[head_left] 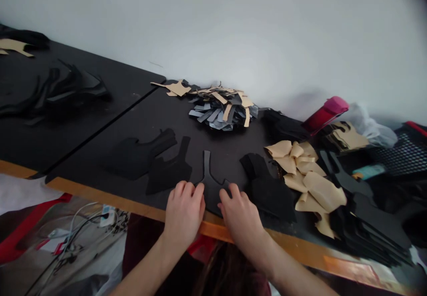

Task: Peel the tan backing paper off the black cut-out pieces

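Note:
A dark cut piece with a narrow upright strip (207,167) lies flat at the table's front edge. My left hand (185,207) rests on its left side, fingers bent and pressed together over its edge. On the right side my right hand (238,209) touches the same piece, its fingers curled down onto it. Left of my hands lie black cut pieces (171,169) and a further black stack (133,153). Another black stack (267,184) is just right of my right hand.
Against the wall sits a heap of grey and tan strips (222,109). Crumpled tan paper (313,180), a pink case (325,114), a mesh basket (403,149) and layered dark pieces (376,225) are at right. Cables (71,229) lie below the table's wooden edge (110,199).

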The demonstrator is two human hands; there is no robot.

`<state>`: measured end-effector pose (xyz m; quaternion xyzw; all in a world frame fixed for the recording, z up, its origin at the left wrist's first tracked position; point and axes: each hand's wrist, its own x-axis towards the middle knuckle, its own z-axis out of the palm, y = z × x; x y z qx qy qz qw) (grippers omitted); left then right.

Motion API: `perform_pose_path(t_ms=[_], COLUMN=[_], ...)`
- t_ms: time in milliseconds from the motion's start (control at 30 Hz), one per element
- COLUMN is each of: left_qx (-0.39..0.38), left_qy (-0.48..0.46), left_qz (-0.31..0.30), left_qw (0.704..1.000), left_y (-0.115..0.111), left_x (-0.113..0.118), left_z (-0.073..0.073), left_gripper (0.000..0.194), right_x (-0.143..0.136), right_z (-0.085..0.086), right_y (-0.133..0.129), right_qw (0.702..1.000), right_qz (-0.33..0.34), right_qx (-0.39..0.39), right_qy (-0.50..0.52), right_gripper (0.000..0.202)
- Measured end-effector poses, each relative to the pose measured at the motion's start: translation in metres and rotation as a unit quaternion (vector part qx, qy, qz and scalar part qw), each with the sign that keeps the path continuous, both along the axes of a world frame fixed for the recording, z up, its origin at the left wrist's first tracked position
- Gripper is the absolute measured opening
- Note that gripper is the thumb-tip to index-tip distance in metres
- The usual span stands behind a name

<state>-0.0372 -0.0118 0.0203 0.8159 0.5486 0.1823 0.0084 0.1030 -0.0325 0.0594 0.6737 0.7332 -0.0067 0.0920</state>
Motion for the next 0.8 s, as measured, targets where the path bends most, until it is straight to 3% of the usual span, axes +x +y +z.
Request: perform_pose_path(t_ms=[267, 433, 633, 800], left_qx=[-0.004, -0.033, -0.055, -0.028], left_qy=[-0.035, -0.046, -0.031, -0.031], left_qz=[0.061, 0.093, 0.107, 0.110], left_qw=[0.998, 0.994, 0.992, 0.993], left_y=[-0.004, -0.006, -0.006, -0.009], left_x=[0.004, 0.006, 0.002, -0.001], left_z=[0.002, 0.009, 0.010, 0.003], left_gripper=[0.025, 0.025, 0.025, 0.027], right_x=[0.019, 0.027, 0.029, 0.018], right_z=[-0.029, -0.039, -0.034, -0.022], right_y=[-0.005, -0.005, 0.000, 0.017], right_qw=[0.982, 0.970, 0.974, 0.977], right_qz=[0.089, 0.137, 0.146, 0.156], right_qx=[0.145, 0.170, 0.147, 0.110], right_qy=[0.084, 0.109, 0.094, 0.100], right_gripper=[0.016, 0.018, 0.039, 0.053])
